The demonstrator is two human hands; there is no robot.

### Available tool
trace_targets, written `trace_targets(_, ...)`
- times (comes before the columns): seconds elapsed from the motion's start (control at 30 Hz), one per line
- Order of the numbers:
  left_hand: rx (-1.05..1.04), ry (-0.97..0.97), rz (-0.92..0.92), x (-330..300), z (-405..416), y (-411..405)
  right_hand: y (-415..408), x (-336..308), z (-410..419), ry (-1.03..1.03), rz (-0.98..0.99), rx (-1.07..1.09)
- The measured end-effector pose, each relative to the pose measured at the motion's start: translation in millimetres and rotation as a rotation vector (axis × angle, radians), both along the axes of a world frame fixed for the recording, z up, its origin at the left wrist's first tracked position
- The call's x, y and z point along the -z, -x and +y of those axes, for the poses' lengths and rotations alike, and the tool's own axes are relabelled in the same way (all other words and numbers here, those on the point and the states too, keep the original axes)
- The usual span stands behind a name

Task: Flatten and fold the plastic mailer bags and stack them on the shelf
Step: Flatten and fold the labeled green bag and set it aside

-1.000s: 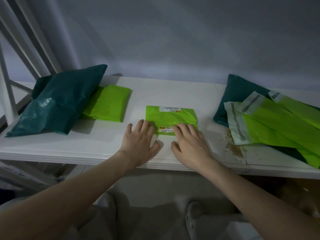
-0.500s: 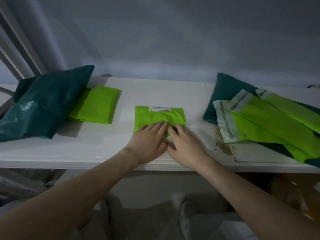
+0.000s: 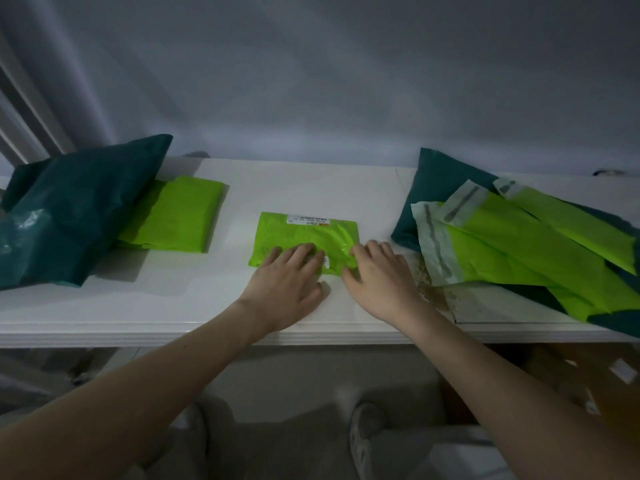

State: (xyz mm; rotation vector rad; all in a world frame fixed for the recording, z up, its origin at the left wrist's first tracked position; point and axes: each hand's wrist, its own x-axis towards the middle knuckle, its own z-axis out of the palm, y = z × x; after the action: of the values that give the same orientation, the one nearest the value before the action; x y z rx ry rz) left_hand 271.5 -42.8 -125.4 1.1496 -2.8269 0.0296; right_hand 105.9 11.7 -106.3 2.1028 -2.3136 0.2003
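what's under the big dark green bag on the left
A folded lime green mailer pokes out from under the dark green bag's right edge, lying on the white shelf. How far it reaches underneath, or anything else there, is covered.

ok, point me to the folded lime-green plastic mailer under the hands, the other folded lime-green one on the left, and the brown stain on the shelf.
Folded lime-green plastic mailer under the hands (image 3: 304,235): head view, bare upper middle.
Left folded lime-green mailer (image 3: 180,216): head view, centre.
Brown stain (image 3: 434,292): head view, its middle.
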Motion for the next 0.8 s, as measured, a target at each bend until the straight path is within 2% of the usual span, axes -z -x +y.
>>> trace_targets(0.1,0.037,-0.052,0.014,1,-6,-10,-3,-4,-8,0.099,-0.071,0.006)
trace_targets(0.2,0.096,-0.009,0.040,1,-12,-21,-8,-8,-18,0.189,-0.167,0.030)
trace_targets(0.33,0.085,0.000,0.096,-9,-14,-29,-12,-6,-30,0.095,-0.212,0.055)
trace_targets(0.43,0.051,-0.046,0.154,-17,-16,-35,-18,-2,-38,-0.021,-0.335,0.096)
trace_targets(0.6,-0.223,-0.174,0.331,-11,-24,-47,-32,-3,-51,-0.087,-0.654,0.221)
trace_targets(0.7,-0.454,-0.262,0.411,-6,-30,-52,-40,-3,-55,-0.112,-0.750,0.287)
trace_targets(0.8,-0.586,-0.555,0.592,-7,-34,-52,-46,-1,-59,-0.146,-0.823,0.337)
